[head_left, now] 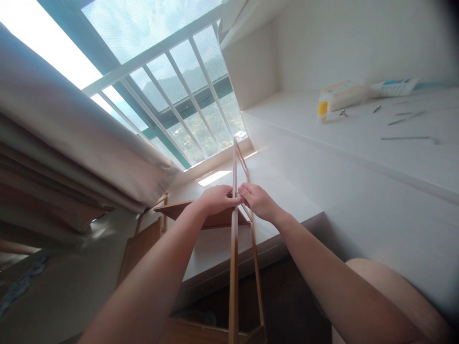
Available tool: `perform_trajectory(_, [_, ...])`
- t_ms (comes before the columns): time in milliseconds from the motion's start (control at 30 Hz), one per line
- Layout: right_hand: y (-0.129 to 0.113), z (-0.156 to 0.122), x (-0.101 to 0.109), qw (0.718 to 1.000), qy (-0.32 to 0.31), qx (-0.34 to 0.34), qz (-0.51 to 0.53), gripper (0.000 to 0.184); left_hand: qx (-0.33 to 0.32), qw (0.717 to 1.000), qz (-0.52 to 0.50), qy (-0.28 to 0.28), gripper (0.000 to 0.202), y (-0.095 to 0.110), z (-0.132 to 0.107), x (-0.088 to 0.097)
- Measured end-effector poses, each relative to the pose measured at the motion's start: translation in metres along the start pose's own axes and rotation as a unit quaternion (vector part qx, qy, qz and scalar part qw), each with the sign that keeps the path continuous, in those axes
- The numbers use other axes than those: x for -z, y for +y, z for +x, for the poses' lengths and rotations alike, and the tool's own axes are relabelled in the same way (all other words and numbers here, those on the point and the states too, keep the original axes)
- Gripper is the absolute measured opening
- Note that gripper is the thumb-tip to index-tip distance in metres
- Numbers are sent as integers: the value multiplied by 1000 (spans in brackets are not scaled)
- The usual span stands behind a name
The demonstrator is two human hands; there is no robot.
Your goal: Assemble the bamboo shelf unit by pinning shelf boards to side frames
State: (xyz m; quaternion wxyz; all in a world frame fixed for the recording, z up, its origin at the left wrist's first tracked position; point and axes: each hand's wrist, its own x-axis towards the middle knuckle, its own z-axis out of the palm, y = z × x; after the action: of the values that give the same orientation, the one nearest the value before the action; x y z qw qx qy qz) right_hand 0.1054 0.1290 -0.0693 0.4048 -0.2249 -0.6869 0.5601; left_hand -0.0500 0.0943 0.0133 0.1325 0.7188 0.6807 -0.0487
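Observation:
A wooden rack frame (234, 267) stands upright before me, made of narrow posts with a brown shelf board (218, 218) joined at its side. My left hand (219, 198) is closed around the near post, coming from the left, with its thumb across the wood. On the post's other side, my right hand (258, 199) pinches a thin, dark, screw-like piece (238, 193) against the post at the same height. Most of that piece is hidden by the fingers.
On the white ledge (358, 143) at right lie a hex key (409, 138), a few small screws (343, 113), a plastic packet (344, 98) and a white tube (394, 87). A barred window (179, 91) is ahead. A curtain (89, 129) hangs at left.

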Motion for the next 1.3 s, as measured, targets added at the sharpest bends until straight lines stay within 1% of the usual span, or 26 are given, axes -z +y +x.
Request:
perform_trajectory(67, [0,0,0,997,17,18,-68,32,1,1000,-1,0,48,0,0,0])
perform_trajectory(167, [1,-1,1,983,34,49,-176,24,2,1000,-7,-2,49,1,0,0])
perform_trajectory(233, [2,-1,3,973,36,71,-218,19,2,1000,-16,-2,50,1,-1,0])
perform_trajectory(367, [3,-3,6,967,39,114,-227,14,2,1000,-25,-2,50,2,-1,0])
perform_trajectory(567, [5,-6,4,958,76,152,-230,12,3,1000,-19,3,50,1,1,0])
perform_trajectory(700, [2,-5,6,954,70,151,-250,12,6,999,-32,7,48,4,0,1])
perform_trajectory(900, [-8,-5,11,943,56,127,-302,13,13,998,-54,10,42,9,-2,4])
perform_trajectory(967, [-9,-5,12,946,50,116,-299,13,12,999,-52,10,42,9,-2,4])
perform_trajectory(1067, [-8,-4,12,958,43,97,-265,14,12,999,-49,12,42,9,-2,4])
perform_trajectory(1200, [-4,-3,10,981,40,71,-176,17,15,998,-55,12,42,9,-2,4])
perform_trajectory(1300, [-2,-2,7,991,46,70,-109,18,19,998,-60,13,42,9,-1,3])
